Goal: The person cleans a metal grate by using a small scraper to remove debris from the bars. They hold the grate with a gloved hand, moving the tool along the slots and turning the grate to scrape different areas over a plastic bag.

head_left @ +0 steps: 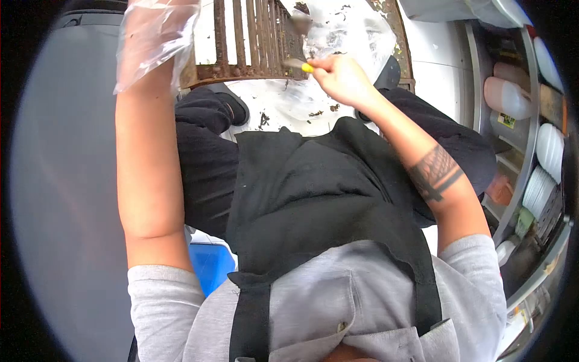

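Observation:
A rusty brown slatted metal rack stands at the top of the view, tilted up from the floor between my feet. My right hand is closed around a small tool with a yellow handle. The tool's flat greyish end meets the rack's right side; I cannot make out its exact kind. My left hand wears a loose clear plastic glove and is beside the rack's left end. Its fingers are cut off by the top edge. Beneath and behind the rack lies a clear plastic sheet with dark flakes on it.
Dark scraps litter the white floor. A grey surface fills the left side. On the right, a metal shelf holds plastic jugs and stacked white containers. A blue bin sits by my left side.

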Tool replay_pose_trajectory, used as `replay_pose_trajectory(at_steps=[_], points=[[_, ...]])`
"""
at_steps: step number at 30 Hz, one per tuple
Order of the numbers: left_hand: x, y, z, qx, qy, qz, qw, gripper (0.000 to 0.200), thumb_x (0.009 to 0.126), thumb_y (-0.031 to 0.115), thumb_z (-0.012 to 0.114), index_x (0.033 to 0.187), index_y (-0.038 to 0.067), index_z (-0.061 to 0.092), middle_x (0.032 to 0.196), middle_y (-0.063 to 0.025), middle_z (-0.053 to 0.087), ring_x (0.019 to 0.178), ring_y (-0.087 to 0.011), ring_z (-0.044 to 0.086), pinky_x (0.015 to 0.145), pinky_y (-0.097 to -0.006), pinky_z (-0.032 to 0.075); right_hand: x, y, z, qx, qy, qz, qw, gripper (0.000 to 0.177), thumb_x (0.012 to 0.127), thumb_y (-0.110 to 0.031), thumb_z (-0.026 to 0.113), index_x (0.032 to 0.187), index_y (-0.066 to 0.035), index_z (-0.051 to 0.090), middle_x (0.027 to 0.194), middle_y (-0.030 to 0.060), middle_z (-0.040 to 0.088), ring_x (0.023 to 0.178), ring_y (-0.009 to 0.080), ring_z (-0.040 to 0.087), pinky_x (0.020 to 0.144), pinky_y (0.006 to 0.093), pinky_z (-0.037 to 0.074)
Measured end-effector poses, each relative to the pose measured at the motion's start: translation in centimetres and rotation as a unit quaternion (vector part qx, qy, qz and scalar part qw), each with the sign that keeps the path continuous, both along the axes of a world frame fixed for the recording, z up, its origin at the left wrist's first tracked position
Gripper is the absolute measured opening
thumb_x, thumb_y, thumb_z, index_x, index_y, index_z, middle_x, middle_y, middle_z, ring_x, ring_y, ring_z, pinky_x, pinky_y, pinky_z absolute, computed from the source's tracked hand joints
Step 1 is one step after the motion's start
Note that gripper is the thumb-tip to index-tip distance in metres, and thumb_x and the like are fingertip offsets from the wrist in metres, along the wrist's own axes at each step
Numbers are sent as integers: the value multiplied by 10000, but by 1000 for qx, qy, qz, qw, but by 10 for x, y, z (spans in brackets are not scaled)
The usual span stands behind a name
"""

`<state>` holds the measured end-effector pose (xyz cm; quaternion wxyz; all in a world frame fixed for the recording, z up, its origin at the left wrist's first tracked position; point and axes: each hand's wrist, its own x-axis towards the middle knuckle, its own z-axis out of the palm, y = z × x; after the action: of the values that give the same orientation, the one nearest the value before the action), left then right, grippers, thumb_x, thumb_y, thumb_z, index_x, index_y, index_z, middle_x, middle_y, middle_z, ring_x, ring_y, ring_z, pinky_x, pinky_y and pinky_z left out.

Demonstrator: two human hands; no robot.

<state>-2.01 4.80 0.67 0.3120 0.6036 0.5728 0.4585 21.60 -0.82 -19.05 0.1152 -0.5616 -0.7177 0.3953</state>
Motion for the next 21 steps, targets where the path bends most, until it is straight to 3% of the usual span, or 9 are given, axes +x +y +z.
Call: replay_pose_trajectory(at_steps=[1, 2, 3, 5, 6, 8, 11, 15, 21], points=[[0, 2, -3, 13, 18, 5, 1000, 596, 745, -77, 547, 1340, -52, 567, 685, -19, 563, 565, -90, 494, 516, -217, 385, 3, -8, 2, 2, 0, -1, 1000, 349, 944, -222, 600, 1209, -38, 732, 833, 195, 727, 690, 270, 700, 739, 379, 562], [0, 1, -5, 43, 71, -33, 996, 378, 741, -49, 557, 1106, -84, 648, 661, -39, 547, 567, -108, 483, 527, -245, 388, 6, -17, 1, 34, 37, 4, 999, 364, 925, -174, 595, 1229, -14, 717, 901, 214, 730, 689, 262, 701, 745, 371, 564], [-1, 0, -7, 45, 70, -35, 996, 378, 741, -49, 557, 1106, -84, 648, 661, -39, 547, 567, -108, 483, 527, -245, 388, 6, -25, 5, 64, 73, 7, 995, 384, 907, -125, 591, 1249, 10, 701, 969, 234, 732, 688, 254, 702, 752, 364, 566], [-1, -3, -10, 156, 187, -86, 966, 175, 731, -21, 564, 866, -95, 648, 663, -65, 539, 573, -113, 471, 537, -257, 381, 8, -34, 13, 26, 54, 4, 998, 424, 885, -93, 605, 1284, 32, 675, 1081, 243, 718, 770, 263, 716, 806, 371, 566], [21, -11, -5, 104, 101, 12, 989, 98, 723, 13, 576, 695, -81, 583, 661, -84, 523, 586, -128, 480, 549, -272, 383, 7, -37, 11, 49, 51, 10, 997, 432, 886, -98, 607, 1293, 32, 669, 1078, 240, 717, 819, 269, 718, 827, 373, 560], [7, 0, -15, 128, 120, -15, 984, 100, 724, 16, 576, 672, -70, 571, 661, -93, 526, 590, -141, 488, 556, -283, 391, 8, -42, 9, 77, 36, 20, 996, 428, 881, -109, 615, 1282, 26, 677, 1057, 227, 708, 915, 321, 710, 871, 398, 549], [-2, 6, -18, 156, 203, -38, 966, 122, 727, 23, 573, 634, -53, 551, 663, -109, 536, 598, -169, 503, 569, -303, 407, 1, -47, 23, 163, -25, 57, 985, 375, 864, -106, 614, 1204, 20, 713, 978, 211, 686, 887, 359, 694, 840, 423, 556], [8, 0, -2, 129, 300, -33, 945, 140, 724, 20, 574, 604, -40, 533, 661, -124, 553, 607, -199, 520, 574, -313, 423, -10, -43, 21, 169, -88, 80, 978, 330, 855, -112, 611, 1140, 6, 728, 914, 193, 652, 874, 368, 680, 814, 449, 557], [17, -7, -4, 118, 139, -2, 983, 51, 709, -10, 570, 674, -44, 558, 631, -90, 535, 568, -160, 502, 538, -291, 406, -9, -48, 21, 191, -28, 48, 980, 344, 850, -118, 604, 1151, -1, 723, 930, 185, 658, 885, 360, 684, 809, 453, 556]])
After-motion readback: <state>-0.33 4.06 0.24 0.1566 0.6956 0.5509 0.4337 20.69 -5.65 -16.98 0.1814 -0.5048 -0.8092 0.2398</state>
